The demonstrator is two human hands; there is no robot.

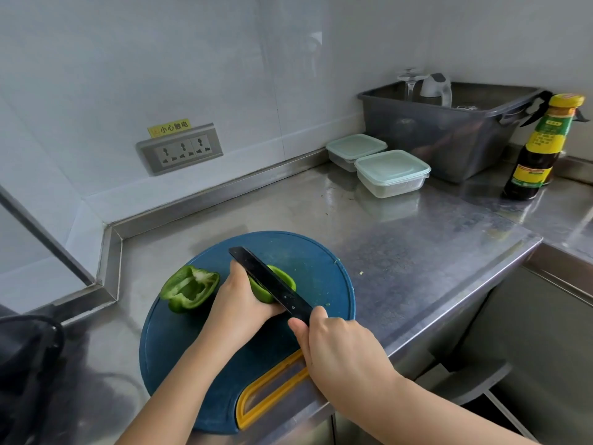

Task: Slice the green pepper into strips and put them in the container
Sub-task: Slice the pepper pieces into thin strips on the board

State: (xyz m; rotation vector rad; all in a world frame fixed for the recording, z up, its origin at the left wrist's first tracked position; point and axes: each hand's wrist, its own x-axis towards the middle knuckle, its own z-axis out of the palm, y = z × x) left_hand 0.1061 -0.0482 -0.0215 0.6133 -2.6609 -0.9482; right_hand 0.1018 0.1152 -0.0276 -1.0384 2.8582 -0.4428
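On the round blue cutting board [314, 274] the left hand [239, 300] curls round one green pepper half [284, 279], pinning it down. The right hand [333, 342] grips the black knife [269, 281], blade laid across that half. The other half [189, 289] lies cut side up just left. Two lidded containers [393, 173] sit far right on the tabletop [417, 252].

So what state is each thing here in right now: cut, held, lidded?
Left grip: holds a pepper half steady.
Right grip: grips the knife, blade on that half.
Other pepper half: loose on the cutting board, hollow side up.
Front container: lid on.
Back container: lid on.
Sauce bottle: upright, capped.
Grey tub: open-topped.
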